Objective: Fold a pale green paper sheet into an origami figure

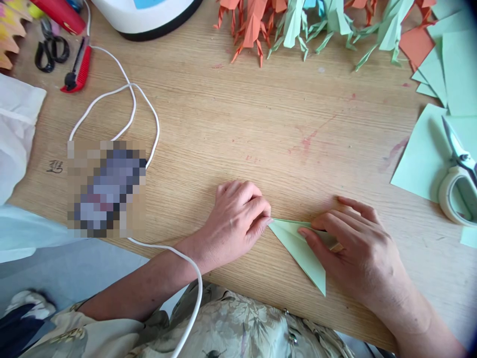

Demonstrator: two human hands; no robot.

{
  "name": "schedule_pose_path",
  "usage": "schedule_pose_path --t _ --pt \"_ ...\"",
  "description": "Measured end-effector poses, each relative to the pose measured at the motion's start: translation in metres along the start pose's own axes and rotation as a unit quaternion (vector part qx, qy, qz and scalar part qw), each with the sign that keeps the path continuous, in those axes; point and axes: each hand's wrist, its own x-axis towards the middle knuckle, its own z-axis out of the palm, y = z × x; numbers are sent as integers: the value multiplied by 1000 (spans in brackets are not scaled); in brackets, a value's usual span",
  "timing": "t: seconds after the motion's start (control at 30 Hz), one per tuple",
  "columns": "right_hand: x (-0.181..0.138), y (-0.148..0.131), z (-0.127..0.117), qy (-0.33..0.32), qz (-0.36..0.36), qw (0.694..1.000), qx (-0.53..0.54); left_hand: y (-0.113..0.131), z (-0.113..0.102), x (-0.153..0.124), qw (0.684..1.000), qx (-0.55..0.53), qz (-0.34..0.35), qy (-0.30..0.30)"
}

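Note:
A pale green sheet of paper (298, 251), folded into a triangle, lies on the wooden table in front of me. My left hand (240, 214) pinches its left corner between thumb and fingertips. Over its right part lies my right hand (357, 248), the thumb on the upper layer and the index finger along the top edge. The right fingers cover part of the paper, so its right end is partly hidden.
Orange and green folded paper figures (294, 25) stand at the back. Green sheets (421, 149), scissors (462, 154) and a tape roll (447, 199) lie right. Left are a blurred phone (110, 191), white cable (158, 119), red cutter (80, 67) and black-handled scissors (52, 49).

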Motion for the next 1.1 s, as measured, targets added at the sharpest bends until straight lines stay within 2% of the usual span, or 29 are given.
schedule_pose_path --t 0.27,0.5,0.67,0.77,0.83,0.9,1.1 --pt "0 3 1 28 3 1000 -5 1 3 1 1000 28 3 8" --pt "-1 2 0 17 45 998 -31 2 4 1 999 40 -3 5" --pt "0 3 0 18 38 999 -20 1 3 0 998 60 -5 5" --pt "2 3 1 18 31 999 -16 5 4 -10 996 71 41 35" --pt "2 2 1 19 26 999 -16 9 6 -20 990 65 116 48" --pt "3 2 1 19 18 1000 -13 14 9 -30 984 56 166 15" --pt "2 2 -3 6 16 1000 6 19 14 -38 980 82 179 -13"
